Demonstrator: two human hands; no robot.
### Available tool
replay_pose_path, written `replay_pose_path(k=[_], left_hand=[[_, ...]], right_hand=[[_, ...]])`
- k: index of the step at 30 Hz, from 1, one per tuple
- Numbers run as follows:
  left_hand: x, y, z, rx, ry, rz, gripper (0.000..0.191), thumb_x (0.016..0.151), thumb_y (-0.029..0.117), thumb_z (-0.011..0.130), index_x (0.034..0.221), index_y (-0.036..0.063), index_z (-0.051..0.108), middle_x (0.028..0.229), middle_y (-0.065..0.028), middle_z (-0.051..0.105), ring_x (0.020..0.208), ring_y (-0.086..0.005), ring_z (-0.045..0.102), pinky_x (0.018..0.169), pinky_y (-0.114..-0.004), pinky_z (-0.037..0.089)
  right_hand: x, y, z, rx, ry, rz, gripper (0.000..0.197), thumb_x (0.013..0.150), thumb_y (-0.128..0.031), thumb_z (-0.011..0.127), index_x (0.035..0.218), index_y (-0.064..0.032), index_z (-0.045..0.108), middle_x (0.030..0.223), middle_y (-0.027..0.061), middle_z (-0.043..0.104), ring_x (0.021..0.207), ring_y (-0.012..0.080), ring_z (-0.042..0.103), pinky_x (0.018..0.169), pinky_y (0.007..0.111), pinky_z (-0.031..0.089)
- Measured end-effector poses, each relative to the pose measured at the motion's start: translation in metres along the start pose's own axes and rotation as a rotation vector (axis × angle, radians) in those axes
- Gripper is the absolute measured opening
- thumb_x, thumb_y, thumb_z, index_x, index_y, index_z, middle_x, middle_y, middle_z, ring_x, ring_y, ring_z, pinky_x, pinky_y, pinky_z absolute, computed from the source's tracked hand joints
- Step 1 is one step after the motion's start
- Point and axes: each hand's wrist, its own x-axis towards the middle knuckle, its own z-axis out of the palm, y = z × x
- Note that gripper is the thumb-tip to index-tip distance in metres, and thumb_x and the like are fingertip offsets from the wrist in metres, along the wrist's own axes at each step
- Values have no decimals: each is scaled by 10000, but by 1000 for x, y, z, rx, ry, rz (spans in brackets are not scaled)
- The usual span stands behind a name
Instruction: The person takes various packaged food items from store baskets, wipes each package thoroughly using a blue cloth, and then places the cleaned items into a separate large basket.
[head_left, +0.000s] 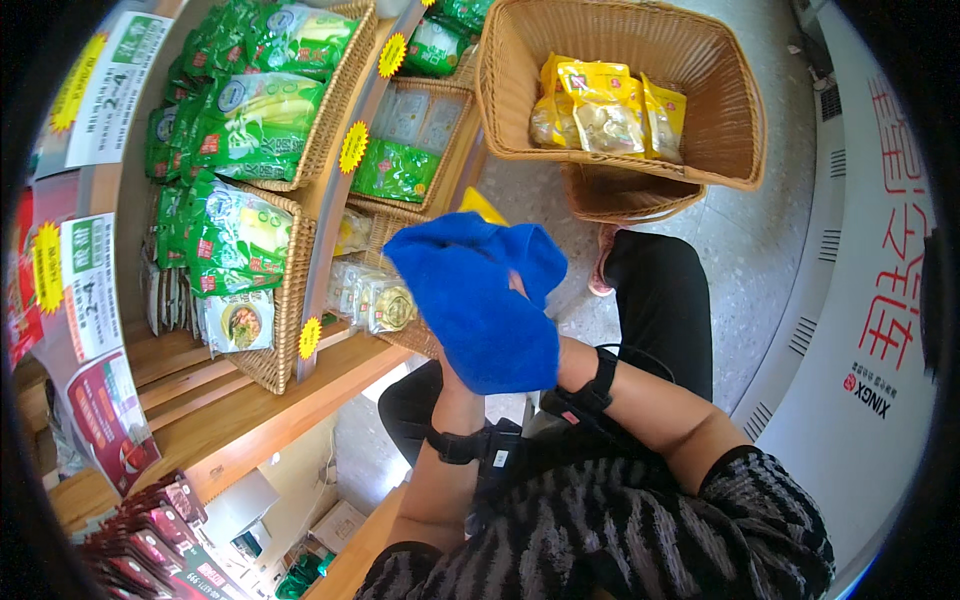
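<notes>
A blue cloth (487, 307) is bunched over both my hands in front of the wooden shelf. My right hand (574, 364) grips it from the right, with a bit of finger showing in a fold. The cloth covers most of my left hand (452, 375), so what its fingers hold is hidden. A yellow corner of what looks like a packet (480, 205) sticks out past the cloth's far edge; whether a hand holds it cannot be seen. Just left of the cloth, clear packs of pale food (382, 300) stand in a low wicker basket (411, 341).
A large wicker basket (622, 166) holding several yellow food packets (607, 109) rests on a smaller basket (637, 199). Green food bags (247, 124) fill wicker trays (296, 300) on the wooden shelf (300, 405). A white appliance (840, 300) bearing writing stands at the right.
</notes>
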Motion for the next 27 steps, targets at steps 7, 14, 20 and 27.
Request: replay_pose_path(k=[7,14,20,27], left_hand=[[-46,25,84,308,-147,175,423,919,323,373,1236,44,385,1152,-80,504,1062,-193,477,918,-360,376],[-67,46,103,88,-338,118,455,915,350,358,1244,37,386,1199,-102,489,1080,-242,481,925,-401,371],[-74,63,105,-83,-359,87,457,915,344,359,1248,32,385,1249,-117,452,1149,-262,431,978,-422,322],[-102,50,97,318,-293,422,423,904,269,432,1244,27,362,1228,-103,447,1123,-223,441,963,-366,334]], right_hand=[[18,4,-37,1,102,-51,343,702,-138,576,1022,-55,484,1004,107,467,926,254,453,784,336,328],[-2,-2,-76,-138,60,-131,368,726,-137,561,1070,-43,469,1061,110,460,976,248,442,832,333,320],[-33,-16,-77,-235,-1,-71,391,746,-137,549,1111,-32,456,1111,112,453,1019,243,432,874,329,313],[-53,-15,-69,-232,12,-43,417,770,-137,534,1159,-20,440,1168,115,446,1069,237,420,923,326,305]])
